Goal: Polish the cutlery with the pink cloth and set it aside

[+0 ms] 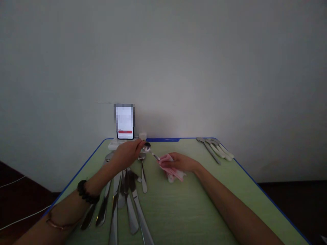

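Between my two hands a metal spoon (155,156) is held above the table. My left hand (130,150) pinches the tip of its bowl. Around its handle my right hand (178,162) is closed, with a pink and white cloth (173,174) wrapped between fingers and handle. The cloth's loose end hangs below the right hand. Just under the left hand lies another spoon (143,170), bowl toward the wall. Several knives and other cutlery (133,214) lie spread below the left forearm, which hides part of them.
A lit phone (125,122) stands against the wall on a white stand, with a white charger (142,136) beside it. Several spoons or forks (216,149), some white-handled, lie at the table's back right. The green table (189,211) has a blue edge and meets the wall.
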Demonstrator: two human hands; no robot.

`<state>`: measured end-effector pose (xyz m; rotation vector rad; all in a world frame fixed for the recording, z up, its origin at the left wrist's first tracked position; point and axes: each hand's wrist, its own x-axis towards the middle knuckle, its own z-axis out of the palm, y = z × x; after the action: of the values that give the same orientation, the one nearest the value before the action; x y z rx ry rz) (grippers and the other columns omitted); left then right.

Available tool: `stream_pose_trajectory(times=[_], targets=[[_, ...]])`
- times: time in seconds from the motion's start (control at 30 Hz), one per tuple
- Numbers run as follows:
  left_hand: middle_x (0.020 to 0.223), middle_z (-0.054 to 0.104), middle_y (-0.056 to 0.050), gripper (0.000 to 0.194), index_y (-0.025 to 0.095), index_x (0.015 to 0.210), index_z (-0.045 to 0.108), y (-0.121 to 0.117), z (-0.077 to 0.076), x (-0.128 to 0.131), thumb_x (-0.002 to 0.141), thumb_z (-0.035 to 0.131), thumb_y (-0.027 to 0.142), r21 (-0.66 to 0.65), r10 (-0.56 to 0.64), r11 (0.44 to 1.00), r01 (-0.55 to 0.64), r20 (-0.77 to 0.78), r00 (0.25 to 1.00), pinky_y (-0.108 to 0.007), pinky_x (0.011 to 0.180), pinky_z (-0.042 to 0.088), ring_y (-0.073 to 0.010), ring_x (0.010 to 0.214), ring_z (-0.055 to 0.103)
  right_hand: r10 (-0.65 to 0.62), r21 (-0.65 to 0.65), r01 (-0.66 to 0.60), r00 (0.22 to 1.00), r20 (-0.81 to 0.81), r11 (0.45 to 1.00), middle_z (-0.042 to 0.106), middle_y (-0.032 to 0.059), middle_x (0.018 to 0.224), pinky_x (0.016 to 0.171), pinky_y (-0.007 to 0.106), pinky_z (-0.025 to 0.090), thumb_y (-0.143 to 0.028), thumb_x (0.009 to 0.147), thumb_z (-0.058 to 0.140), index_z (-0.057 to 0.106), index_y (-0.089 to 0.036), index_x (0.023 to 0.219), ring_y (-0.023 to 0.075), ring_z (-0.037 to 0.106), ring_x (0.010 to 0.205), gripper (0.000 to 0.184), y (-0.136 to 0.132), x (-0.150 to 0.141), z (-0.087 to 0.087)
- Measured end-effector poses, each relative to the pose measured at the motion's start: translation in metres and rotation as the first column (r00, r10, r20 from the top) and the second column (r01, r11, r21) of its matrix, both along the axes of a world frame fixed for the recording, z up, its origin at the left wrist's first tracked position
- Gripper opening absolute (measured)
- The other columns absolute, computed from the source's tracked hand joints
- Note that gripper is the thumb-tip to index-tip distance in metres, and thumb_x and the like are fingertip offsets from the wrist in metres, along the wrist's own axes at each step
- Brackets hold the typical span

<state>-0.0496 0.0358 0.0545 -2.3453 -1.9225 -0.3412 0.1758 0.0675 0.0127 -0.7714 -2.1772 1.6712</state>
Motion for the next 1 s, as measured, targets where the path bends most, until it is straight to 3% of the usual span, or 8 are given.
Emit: stream_pose_trajectory(times=[0.17,0.33,0.63,0.73,0.87,1.0], targets=[[0.076,0.067,-0.006,0.033,0.019,0.091,0.056,0.003,0.005,-0.005,0.094,0.026,0.034,0.043,0.041,0.998,-0.044,0.057,0.998,-0.025,0.058,0.036,-0.0206,0.069,0.063,0.025,-0.071,-0.028,0.999,-0.042,0.997,0.052,-0.0022,0.064,0.047,0.017,0.036,-0.051,0.075,0.055,0.055,-0.014,0.078,0.0064,0.044,0.051,0.038,0.002,0.001,-0.005],[0.073,0.065,-0.004,0.027,0.018,0.092,0.054,-0.001,-0.004,0.008,0.094,0.028,0.028,-0.004,-0.046,0.999,0.048,0.162,0.986,-0.024,0.058,0.036,-0.0188,0.068,0.062,-0.017,-0.03,0.017,1.0,0.003,0.999,0.053,-0.0019,0.061,0.047,0.017,0.037,-0.055,0.075,0.053,0.054,-0.014,0.072,0.0062,0.044,0.049,0.041,0.0,-0.002,-0.005],[0.073,0.065,-0.005,0.025,0.018,0.094,0.053,-0.003,-0.014,0.013,0.093,0.03,0.028,-0.088,-0.038,0.994,0.057,0.206,0.978,-0.026,0.059,0.037,-0.0202,0.069,0.063,-0.015,0.012,0.015,1.0,0.026,1.0,0.054,-0.0021,0.059,0.047,0.017,0.037,-0.051,0.076,0.053,0.054,-0.014,0.068,0.0066,0.046,0.049,0.038,-0.002,-0.004,-0.004],[0.079,0.066,-0.004,0.023,0.019,0.098,0.053,-0.003,-0.009,0.01,0.091,0.034,0.03,-0.081,-0.137,0.981,0.173,0.333,0.933,-0.026,0.063,0.04,-0.0195,0.074,0.063,-0.036,-0.034,0.037,0.999,0.022,0.999,0.055,-0.0018,0.059,0.046,0.018,0.037,-0.05,0.074,0.056,0.055,-0.014,0.07,0.007,0.047,0.049,0.037,-0.003,-0.004,-0.003],[0.087,0.066,-0.003,0.026,0.019,0.105,0.052,-0.007,0.004,0.004,0.085,0.045,0.035,-0.109,-0.275,0.921,0.375,0.5,0.821,-0.024,0.065,0.043,-0.0162,0.072,0.061,-0.067,-0.114,0.065,0.998,-0.011,0.991,0.057,-0.0016,0.062,0.046,0.018,0.038,-0.048,0.071,0.06,0.059,-0.014,0.077,0.0075,0.049,0.05,0.035,-0.002,-0.002,-0.004],[0.085,0.065,-0.001,0.025,0.02,0.104,0.055,-0.009,0.009,0.002,0.085,0.043,0.03,-0.06,-0.341,0.896,0.44,0.542,0.768,-0.022,0.065,0.044,-0.0124,0.068,0.058,-0.108,-0.085,0.107,0.994,-0.013,0.991,0.061,-0.0002,0.067,0.052,0.02,0.041,-0.045,0.068,0.064,0.062,-0.014,0.083,0.009,0.052,0.055,0.034,-0.001,-0.003,-0.006]])
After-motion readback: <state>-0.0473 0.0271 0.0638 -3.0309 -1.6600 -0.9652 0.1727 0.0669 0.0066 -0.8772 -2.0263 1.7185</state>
